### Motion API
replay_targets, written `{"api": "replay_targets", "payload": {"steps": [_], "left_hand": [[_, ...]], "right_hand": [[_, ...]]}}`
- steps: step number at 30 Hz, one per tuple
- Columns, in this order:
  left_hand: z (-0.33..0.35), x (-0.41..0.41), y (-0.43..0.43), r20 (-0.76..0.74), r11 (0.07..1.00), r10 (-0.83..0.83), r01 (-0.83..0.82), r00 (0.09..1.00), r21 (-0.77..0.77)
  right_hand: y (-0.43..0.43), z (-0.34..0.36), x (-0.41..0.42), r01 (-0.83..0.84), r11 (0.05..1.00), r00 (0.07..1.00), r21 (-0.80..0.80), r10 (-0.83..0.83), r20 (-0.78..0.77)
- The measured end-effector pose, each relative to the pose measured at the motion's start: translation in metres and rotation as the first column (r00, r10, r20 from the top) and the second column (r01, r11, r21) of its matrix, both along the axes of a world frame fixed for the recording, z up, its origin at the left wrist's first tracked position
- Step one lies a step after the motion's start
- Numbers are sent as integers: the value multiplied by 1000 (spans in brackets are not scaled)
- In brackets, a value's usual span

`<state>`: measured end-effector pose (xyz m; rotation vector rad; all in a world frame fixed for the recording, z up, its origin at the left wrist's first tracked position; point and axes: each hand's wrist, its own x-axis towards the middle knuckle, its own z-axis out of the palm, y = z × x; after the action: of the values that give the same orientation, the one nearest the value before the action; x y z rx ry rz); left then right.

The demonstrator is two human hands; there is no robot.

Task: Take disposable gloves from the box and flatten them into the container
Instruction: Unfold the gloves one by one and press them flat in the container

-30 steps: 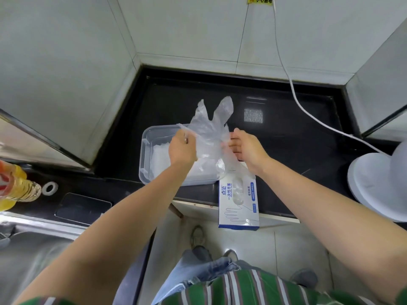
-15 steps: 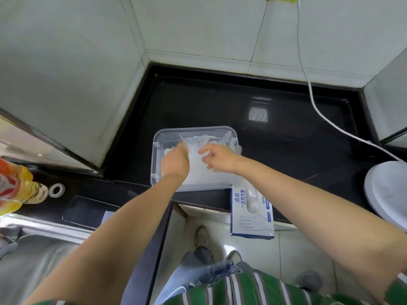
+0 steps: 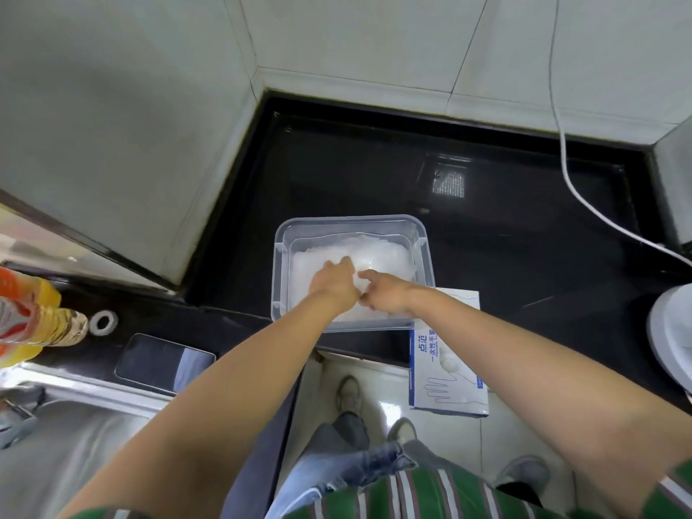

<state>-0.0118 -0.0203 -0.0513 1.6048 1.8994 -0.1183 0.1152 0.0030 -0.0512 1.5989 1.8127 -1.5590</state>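
A clear plastic container [image 3: 281, 252] stands on the black counter and holds a pile of thin translucent gloves [image 3: 382, 252]. Both my hands are down inside it, side by side on the pile. My left hand [image 3: 335, 284] lies knuckles up on the gloves, fingers pointing away. My right hand [image 3: 385, 292] touches the pile just beside it, fingers bent downward into the plastic. The white and blue glove box [image 3: 447, 368] lies right of the container, overhanging the counter's front edge, partly covered by my right forearm.
A phone [image 3: 161, 363] lies on the counter at the left, near a small tape roll [image 3: 103, 322] and an oil bottle [image 3: 33, 320]. A white cable [image 3: 584, 204] runs down the back wall. A white appliance [image 3: 670, 331] stands at the right edge.
The glove that I held up above the container has come down into it. Both hands have sunk onto the pile and moved closer together.
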Motion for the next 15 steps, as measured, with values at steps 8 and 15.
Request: {"api": "replay_targets", "payload": {"steps": [8, 15], "left_hand": [[-26, -26, 2, 125, 977, 127, -102, 984, -187], [-24, -25, 0, 94, 966, 110, -85, 989, -243]], "right_hand": [[8, -5, 7, 158, 976, 986, 149, -146, -86], [9, -8, 2, 70, 984, 988, 163, -91, 128]]}}
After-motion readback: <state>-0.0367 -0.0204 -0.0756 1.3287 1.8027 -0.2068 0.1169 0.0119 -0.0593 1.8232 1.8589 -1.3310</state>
